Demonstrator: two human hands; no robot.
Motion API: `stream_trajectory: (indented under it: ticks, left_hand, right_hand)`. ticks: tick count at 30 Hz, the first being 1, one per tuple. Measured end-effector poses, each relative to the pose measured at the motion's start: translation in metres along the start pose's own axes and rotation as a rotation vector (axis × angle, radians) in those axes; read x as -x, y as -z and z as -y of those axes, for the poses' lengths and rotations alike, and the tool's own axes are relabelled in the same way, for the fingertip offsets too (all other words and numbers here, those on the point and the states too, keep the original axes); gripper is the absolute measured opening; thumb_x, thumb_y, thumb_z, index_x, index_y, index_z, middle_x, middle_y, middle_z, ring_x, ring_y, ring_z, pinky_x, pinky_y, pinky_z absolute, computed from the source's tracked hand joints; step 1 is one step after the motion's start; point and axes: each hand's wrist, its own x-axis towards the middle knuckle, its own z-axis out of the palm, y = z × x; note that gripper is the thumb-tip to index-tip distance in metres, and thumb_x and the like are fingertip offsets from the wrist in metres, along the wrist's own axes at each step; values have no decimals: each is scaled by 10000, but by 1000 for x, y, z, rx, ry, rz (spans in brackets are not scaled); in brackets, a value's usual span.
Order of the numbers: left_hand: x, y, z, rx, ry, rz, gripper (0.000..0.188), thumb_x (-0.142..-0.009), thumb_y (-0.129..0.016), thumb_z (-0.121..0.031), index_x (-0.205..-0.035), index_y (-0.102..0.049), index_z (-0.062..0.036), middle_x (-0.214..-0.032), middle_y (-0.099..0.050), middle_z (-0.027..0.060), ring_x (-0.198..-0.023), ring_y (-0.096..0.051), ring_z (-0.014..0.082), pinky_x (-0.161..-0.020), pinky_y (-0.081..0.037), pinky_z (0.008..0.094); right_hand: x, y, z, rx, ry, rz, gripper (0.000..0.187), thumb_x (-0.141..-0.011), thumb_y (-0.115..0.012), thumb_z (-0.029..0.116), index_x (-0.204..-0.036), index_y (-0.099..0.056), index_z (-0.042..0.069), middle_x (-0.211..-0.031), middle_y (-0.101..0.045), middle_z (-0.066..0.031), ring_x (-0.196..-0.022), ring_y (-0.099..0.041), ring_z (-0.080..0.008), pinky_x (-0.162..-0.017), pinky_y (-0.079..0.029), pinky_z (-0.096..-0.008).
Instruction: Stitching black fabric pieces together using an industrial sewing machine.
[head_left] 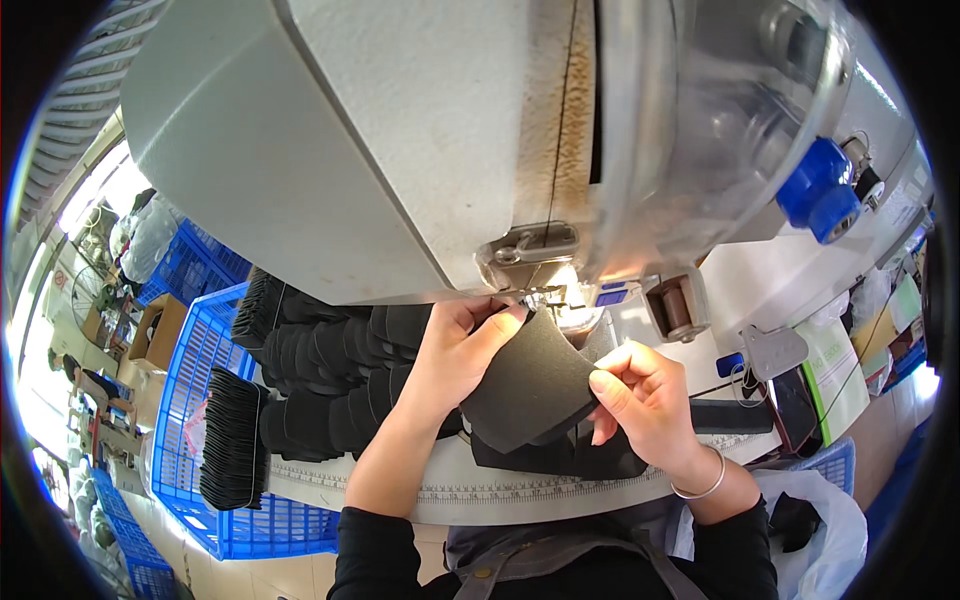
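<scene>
A curved black foam-like panel (530, 385) is held up at the sewing machine (440, 130), its top edge by the lit needle area. My left hand (455, 350) pinches the panel's upper left corner, close beside the presser foot (545, 297). With thumb and forefinger my right hand (640, 400) grips its right edge; the other fingers curl below. More black panels (560, 455) lie under it on the white table (450, 490). My left fingertips partly hide the stitching spot.
Rows of stacked black panels (330, 345) lie left of my left forearm, beside a blue plastic crate (270, 535). A measuring scale runs along the table's front edge. At right are a phone (793, 410), a green-and-white sheet (835, 380) and a white plastic bag (835, 535).
</scene>
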Motion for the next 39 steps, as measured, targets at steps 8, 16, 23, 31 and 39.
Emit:
stream_trajectory:
  ticks: [8,16,23,31,39]
  left_hand:
    - [1,0,-3,5,0,21,169,-895,-587,-114,-855,-652,37,-751,-607,-22,-672,-507,26,-591,-409,197]
    - [-6,0,5,76,-24,-40,140,-858,-585,-89,-892,-653,28,-793,-651,23,-690,-584,67,-620,-450,212]
    - [-1,6,0,-130,-73,-8,107,-846,-603,-63,-910,-641,14,-819,-651,19,-714,-575,67,-628,-446,228]
    - [60,-17,-32,-1265,-785,-129,298,-708,-737,-190,-960,-646,-59,-946,-602,71,-878,-575,238,-804,-445,400]
    - [64,-42,2,-1513,-1020,-299,287,-649,-633,-76,-922,-698,-17,-937,-641,77,-841,-609,232,-730,-529,338]
  right_hand:
    - [2,0,-1,40,45,13,90,-922,-566,60,-902,-535,-22,-721,-606,-75,-525,-590,-95,-465,-506,-209]
    - [-2,3,-1,6,-24,9,98,-925,-564,65,-890,-548,-25,-713,-605,-72,-517,-574,-77,-473,-497,-204]
    - [3,1,1,104,-26,54,130,-924,-577,96,-857,-556,-13,-639,-596,-64,-474,-563,-86,-436,-462,-204]
    - [-1,4,6,111,-86,75,144,-929,-577,113,-850,-574,-7,-650,-597,-43,-484,-550,-59,-447,-445,-187]
    - [-10,-7,10,93,-135,72,154,-928,-590,139,-879,-590,-6,-661,-603,-41,-481,-534,-57,-439,-449,-187]
